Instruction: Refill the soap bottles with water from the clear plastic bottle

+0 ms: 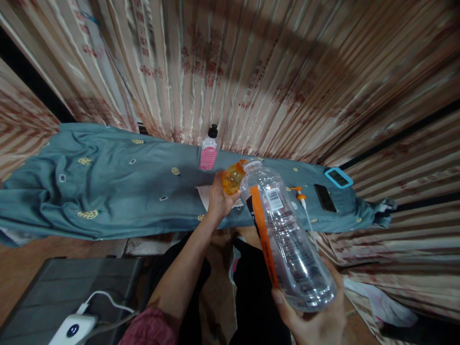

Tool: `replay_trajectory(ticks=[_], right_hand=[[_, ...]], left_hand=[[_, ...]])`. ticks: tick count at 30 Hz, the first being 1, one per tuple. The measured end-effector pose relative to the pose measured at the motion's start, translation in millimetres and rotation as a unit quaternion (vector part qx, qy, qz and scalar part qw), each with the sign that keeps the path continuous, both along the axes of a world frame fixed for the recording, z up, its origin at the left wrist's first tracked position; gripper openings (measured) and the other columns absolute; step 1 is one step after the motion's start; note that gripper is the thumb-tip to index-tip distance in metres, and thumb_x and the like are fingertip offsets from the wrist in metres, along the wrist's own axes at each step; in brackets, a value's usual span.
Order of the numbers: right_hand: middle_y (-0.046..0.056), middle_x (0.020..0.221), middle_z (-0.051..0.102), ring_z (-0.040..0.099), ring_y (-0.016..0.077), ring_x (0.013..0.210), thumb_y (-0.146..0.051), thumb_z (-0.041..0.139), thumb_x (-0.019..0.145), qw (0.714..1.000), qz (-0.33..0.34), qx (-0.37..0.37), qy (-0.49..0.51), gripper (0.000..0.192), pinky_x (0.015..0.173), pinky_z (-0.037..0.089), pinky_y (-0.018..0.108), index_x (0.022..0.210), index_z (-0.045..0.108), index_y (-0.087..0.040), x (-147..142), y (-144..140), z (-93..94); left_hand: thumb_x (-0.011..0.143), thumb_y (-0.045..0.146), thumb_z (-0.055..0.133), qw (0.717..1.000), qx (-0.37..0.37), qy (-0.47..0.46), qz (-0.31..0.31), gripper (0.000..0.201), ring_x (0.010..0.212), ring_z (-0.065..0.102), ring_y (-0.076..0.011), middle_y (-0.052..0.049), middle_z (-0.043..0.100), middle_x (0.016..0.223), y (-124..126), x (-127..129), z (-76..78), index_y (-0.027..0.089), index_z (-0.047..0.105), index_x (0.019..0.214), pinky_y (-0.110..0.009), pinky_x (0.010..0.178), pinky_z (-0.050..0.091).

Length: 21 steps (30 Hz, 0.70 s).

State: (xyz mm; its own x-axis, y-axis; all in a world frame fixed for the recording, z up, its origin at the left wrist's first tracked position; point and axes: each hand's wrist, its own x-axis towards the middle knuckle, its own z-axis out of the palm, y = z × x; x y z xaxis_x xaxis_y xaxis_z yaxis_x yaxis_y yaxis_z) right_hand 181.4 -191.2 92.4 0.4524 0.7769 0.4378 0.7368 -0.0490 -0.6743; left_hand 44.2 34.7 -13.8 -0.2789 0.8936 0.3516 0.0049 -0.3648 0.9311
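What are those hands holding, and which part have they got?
The left hand holds the orange bottle by its body; the right hand holds the big clear bottle near its base.

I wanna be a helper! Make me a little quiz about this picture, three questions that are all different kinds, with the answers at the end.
1. Which hand holds the big clear plastic bottle with the orange-striped label?

2. True or false: the small clear bottle with a pink label and black top stands upright on the blue-green pineapple-print cloth.

3. Fill in the blank: near the flat black rectangular phone lies a digital display with a ____ frame.

Key:
1. The right hand; the left hand holds a round, see-through amber bottle.
2. True.
3. Light blue.
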Motion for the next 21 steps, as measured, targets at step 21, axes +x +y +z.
replay_trajectory(ticks=[21], right_hand=[[0.015,0.114,0.063,0.069,0.0321,0.099,-0.070,0.073,0.069,1.000,-0.007,-0.016,-0.010,0.086,0.088,0.058,0.049,0.132,0.050,-0.016,-2.6,0.4,5.6]], left_hand=[[0.064,0.025,0.087,1.000,0.003,0.016,0.006,0.056,0.103,0.069,-0.0276,-0.005,0.068,0.108,-0.8,0.7,0.8,0.026,0.057,0.111,-0.049,0.098,0.055]])
